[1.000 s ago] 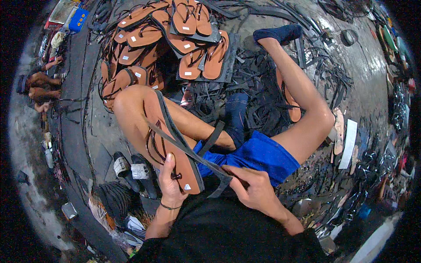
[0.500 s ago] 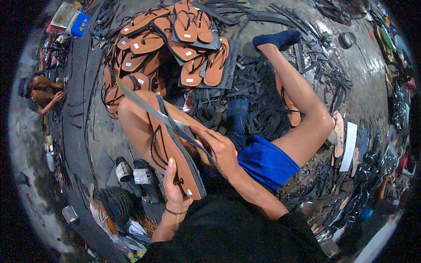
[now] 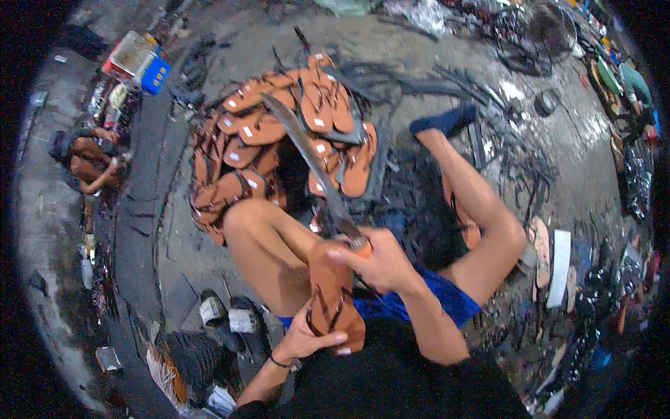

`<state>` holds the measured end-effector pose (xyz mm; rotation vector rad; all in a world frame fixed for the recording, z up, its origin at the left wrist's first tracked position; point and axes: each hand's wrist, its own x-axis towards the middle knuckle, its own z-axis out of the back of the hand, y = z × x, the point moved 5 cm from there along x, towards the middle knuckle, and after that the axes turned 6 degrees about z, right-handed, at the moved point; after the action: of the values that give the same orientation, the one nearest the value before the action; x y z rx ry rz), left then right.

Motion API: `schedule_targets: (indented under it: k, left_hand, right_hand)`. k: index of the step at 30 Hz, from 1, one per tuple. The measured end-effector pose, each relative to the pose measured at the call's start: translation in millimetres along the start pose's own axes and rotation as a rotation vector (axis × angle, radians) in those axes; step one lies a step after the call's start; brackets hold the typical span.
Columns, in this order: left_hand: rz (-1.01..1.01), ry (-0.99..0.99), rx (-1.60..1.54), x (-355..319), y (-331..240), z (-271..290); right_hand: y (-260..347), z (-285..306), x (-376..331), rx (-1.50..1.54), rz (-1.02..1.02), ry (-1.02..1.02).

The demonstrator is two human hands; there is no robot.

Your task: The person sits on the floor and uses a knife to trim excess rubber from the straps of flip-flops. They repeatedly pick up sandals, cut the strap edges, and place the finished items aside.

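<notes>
Item: brown rubber flip-flop sandal with dark straps (image 3: 333,297), stood on end over the lap. Left hand (image 3: 301,340), grip pinching its lower end. Right hand (image 3: 380,264), grip closed on the handle of a long curved knife (image 3: 307,157), blade pointing away above the heap of finished brown sandals (image 3: 279,133).

Step, as judged: trimming the sandal's top edge; next calls for a steady, controlled cut.

Change: half a second earlier the sandal lay slanted along the thigh.

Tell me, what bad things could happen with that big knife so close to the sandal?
1. The right hand holds a long curved knife right at the top of the brown sandal. If it slips, it might cut the bare knee beside it.
2. The left hand grips the sandal's lower end, in line with the blade, so its fingers may be at risk.
3. A slip might also slice the sandal's dark straps.
</notes>
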<state>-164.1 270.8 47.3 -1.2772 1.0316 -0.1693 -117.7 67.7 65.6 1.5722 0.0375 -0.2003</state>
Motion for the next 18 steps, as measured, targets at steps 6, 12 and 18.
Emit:
schedule_targets:
  k: [6, 12, 18]
  left_hand:
    - [-0.341, -0.096, 0.009, 53.9, -86.6, 27.2]
    - [-0.09, -0.509, -0.158, 36.4, -97.2, 62.8]
    - [-0.159, -0.387, -0.248, 29.7, -102.3, 65.3]
  right_hand:
    - [6.9, -15.9, -18.4, -0.157, 0.197, -0.119]
    - [-4.8, 50.6, -62.6, -0.078, 0.246, -0.592]
    - [-7.0, 15.0, -111.9, -0.277, 0.246, -0.215]
